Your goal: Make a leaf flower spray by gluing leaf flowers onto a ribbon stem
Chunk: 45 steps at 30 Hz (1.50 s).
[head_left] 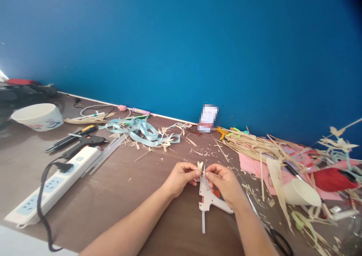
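Note:
Between the thumb and fingers of my left hand (185,178) is a small pale piece of dried husk (200,166), shaped like pointed petals. My right hand (223,182) is closed in a pinch just beside it, over the nozzle end of a white glue gun (207,199). What those right fingertips hold is too small to make out. The glue gun lies on the brown table with a glue stick (203,224) sticking out of its back, and my right hand covers part of it.
To the left are a white power strip (60,182), a black glue gun (85,144), clear glue sticks (106,154) and a white bowl (38,116). Light blue ribbon (141,131) lies at the back. Husk strips (251,144), a paper cup (304,193) and scissors (279,242) crowd the right.

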Available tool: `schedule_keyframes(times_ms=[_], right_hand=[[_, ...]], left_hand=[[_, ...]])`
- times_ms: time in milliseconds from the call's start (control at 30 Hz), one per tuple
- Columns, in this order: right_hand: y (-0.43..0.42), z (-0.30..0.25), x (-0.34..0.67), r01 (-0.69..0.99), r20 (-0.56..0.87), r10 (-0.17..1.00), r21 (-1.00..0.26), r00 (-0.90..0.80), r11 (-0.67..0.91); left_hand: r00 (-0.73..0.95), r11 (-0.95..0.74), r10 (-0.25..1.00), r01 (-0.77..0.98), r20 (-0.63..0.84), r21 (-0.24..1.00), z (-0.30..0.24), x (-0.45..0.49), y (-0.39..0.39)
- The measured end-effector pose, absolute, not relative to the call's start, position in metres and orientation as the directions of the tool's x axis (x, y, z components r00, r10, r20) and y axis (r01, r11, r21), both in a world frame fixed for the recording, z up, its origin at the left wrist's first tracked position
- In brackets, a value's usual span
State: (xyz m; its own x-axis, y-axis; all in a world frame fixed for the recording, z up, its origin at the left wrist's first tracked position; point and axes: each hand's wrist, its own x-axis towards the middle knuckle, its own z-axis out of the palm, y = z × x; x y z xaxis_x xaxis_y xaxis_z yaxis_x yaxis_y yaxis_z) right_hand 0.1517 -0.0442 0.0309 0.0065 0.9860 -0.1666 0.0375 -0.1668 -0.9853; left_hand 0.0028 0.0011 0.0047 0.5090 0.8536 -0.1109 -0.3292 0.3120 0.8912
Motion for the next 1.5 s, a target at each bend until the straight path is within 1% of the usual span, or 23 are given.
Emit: schedule_keyframes(times_ms=[67, 167, 200, 233, 367, 533, 667, 767, 833, 900, 967, 1033, 1067, 1167, 1233, 1333, 1400, 1500], right_hand=[[-0.0445, 0.0319, 0.1525, 0.134, -0.116, 0.993, -0.984, 0.034, -0.119], [-0.0453, 0.0352, 0.1538, 0.296, 0.057, 0.997, -0.954, 0.051, 0.039], [-0.0457, 0.0365, 0.1540, 0.326, 0.092, 0.995, -0.942, 0.044, 0.072], [-0.0461, 0.0377, 0.1541, 0.340, 0.102, 0.994, -0.937, 0.033, 0.085], [-0.0470, 0.0398, 0.1529, 0.354, 0.069, 0.997, -0.933, -0.016, 0.070], [-0.0466, 0.0350, 0.1512, 0.363, 0.044, 0.999, -0.931, 0.013, 0.036], [-0.0473, 0.0307, 0.1493, 0.424, 0.111, 0.990, -0.903, 0.089, 0.063], [-0.0484, 0.0314, 0.1475, 0.523, 0.197, 0.976, -0.844, 0.093, 0.120], [-0.0489, 0.0332, 0.1472, 0.553, 0.262, 0.959, -0.818, 0.112, 0.159], [-0.0489, 0.0344, 0.1479, 0.495, 0.268, 0.953, -0.853, 0.139, 0.168], [-0.0483, 0.0342, 0.1489, 0.342, 0.177, 0.973, -0.932, 0.148, 0.118], [-0.0473, 0.0331, 0.1493, 0.178, 0.056, 0.992, -0.983, 0.114, 0.035], [-0.0468, 0.0325, 0.1491, 0.122, 0.023, 0.995, -0.992, 0.100, 0.011], [-0.0456, 0.0318, 0.1474, 0.010, 0.011, 0.996, -1.000, 0.086, 0.010], [-0.0455, 0.0322, 0.1461, -0.060, -0.030, 0.997, -0.998, 0.071, -0.026], [-0.0458, 0.0324, 0.1454, -0.090, -0.097, 0.995, -0.992, 0.037, -0.094], [-0.0458, 0.0318, 0.1459, -0.064, -0.075, 0.997, -0.995, 0.031, -0.073], [-0.0455, 0.0313, 0.1472, -0.015, -0.002, 1.000, -1.000, 0.010, -0.002]], left_hand=[[0.499, 0.340, 0.856, -0.349, -0.134, 0.873, 0.0057, 0.0030, 0.0012], [0.491, 0.370, 0.857, -0.368, -0.160, 0.853, 0.0072, 0.0031, 0.0012], [0.492, 0.375, 0.855, -0.371, -0.162, 0.850, 0.0073, 0.0032, 0.0011], [0.495, 0.379, 0.853, -0.373, -0.164, 0.847, 0.0072, 0.0033, 0.0010], [0.500, 0.396, 0.849, -0.391, -0.170, 0.831, 0.0048, 0.0038, 0.0011], [0.504, 0.420, 0.844, -0.406, -0.185, 0.812, 0.0020, 0.0039, 0.0024], [0.506, 0.425, 0.841, -0.396, -0.192, 0.814, 0.0022, 0.0032, 0.0026], [0.513, 0.414, 0.840, -0.392, -0.178, 0.822, 0.0032, 0.0027, 0.0022], [0.511, 0.401, 0.844, -0.396, -0.165, 0.826, 0.0034, 0.0028, 0.0019], [0.500, 0.390, 0.851, -0.400, -0.159, 0.829, 0.0030, 0.0035, 0.0016], [0.500, 0.394, 0.850, -0.395, -0.166, 0.830, 0.0018, 0.0046, 0.0011], [0.518, 0.416, 0.836, -0.386, -0.179, 0.824, 0.0003, 0.0057, 0.0006], [0.529, 0.428, 0.828, -0.381, -0.186, 0.820, -0.0002, 0.0062, 0.0003], [0.547, 0.452, 0.813, -0.372, -0.201, 0.811, -0.0011, 0.0070, -0.0004], [0.550, 0.458, 0.809, -0.368, -0.208, 0.809, -0.0010, 0.0071, -0.0007], [0.553, 0.468, 0.805, -0.371, -0.214, 0.802, -0.0005, 0.0070, -0.0008], [0.561, 0.482, 0.797, -0.369, -0.223, 0.795, 0.0001, 0.0068, -0.0007], [0.593, 0.512, 0.772, -0.364, -0.230, 0.778, 0.0014, 0.0061, -0.0007]])
